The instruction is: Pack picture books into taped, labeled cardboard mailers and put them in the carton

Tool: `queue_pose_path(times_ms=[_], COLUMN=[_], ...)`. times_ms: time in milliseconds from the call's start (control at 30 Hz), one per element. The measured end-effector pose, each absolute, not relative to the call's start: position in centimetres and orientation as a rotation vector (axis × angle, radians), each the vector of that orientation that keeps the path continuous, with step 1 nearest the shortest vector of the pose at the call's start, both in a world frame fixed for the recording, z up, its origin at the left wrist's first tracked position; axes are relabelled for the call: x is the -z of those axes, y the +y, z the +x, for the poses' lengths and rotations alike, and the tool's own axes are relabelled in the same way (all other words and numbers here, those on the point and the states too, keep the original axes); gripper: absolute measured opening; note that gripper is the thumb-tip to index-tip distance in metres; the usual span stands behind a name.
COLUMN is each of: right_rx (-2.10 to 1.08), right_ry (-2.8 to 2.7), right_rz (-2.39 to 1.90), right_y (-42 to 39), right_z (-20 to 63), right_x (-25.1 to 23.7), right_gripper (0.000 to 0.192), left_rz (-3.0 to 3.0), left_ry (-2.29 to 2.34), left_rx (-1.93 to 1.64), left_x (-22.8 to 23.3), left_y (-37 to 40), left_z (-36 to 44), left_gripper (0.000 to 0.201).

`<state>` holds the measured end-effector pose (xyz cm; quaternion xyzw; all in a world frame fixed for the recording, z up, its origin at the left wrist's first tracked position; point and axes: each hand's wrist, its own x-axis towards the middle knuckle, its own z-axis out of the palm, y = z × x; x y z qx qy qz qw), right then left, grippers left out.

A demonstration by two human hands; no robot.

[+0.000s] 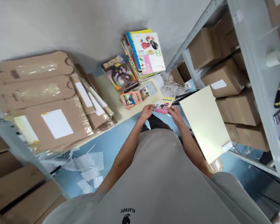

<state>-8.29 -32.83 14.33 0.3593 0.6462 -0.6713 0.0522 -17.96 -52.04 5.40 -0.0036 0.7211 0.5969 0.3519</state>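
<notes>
Two hands meet on one small booklet point(163, 105), yellow and pink on its cover, held low in front of the body, above the blue floor point(116, 137). Left hand point(147, 112) grips the booklet's left edge, fingers curled round it. Right hand point(175, 114) grips the right edge the same way; the pinch itself is small in this view, so finger placement is probably thumb on top, not certain. Both forearms run down from a grey T-shirt point(158, 180) that fills the lower middle of the view.

Just beyond the booklet, on a pale sheet on the floor, lie two more small booklets: an orange one point(131, 99) and a lighter one point(147, 90) beside it, touching or nearly so. Behind them, a dark fantasy-cover book point(119, 72) leans next to a tilted stack of books point(143, 54) with a white fruit-print cover uppermost.

Left of the person: flattened cardboard mailers point(49, 102) with white labels, piled and overlapping. White paper scraps point(88, 168) are scattered on the floor near them.

Right of the person: a pale yellow board point(205, 121) set aslant against a metal shelf rack point(252, 62); brown cartons point(224, 81) fill the lower shelves. A tape roll point(274, 57) sits on the rack's upper shelf, well apart from the hands.
</notes>
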Motion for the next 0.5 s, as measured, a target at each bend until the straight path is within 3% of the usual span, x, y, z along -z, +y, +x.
queue_pose_path(times_ms=[167, 500], right_rx=[2.08, 2.268], right_ry=[2.026, 2.125], right_rz=[1.22, 1.317], right_y=[-30.6, -23.2], right_z=[-1.8, 5.8], right_x=[-16.6, -19.7], right_gripper=[0.061, 0.073], left_rz=[-0.134, 0.16], left_ry=[1.449, 1.319], left_rx=[-1.565, -1.534], left_x=[-7.9, -13.7], left_y=[-47.9, -39.7], left_z=[-14.2, -11.0], left_gripper=[0.048, 0.056])
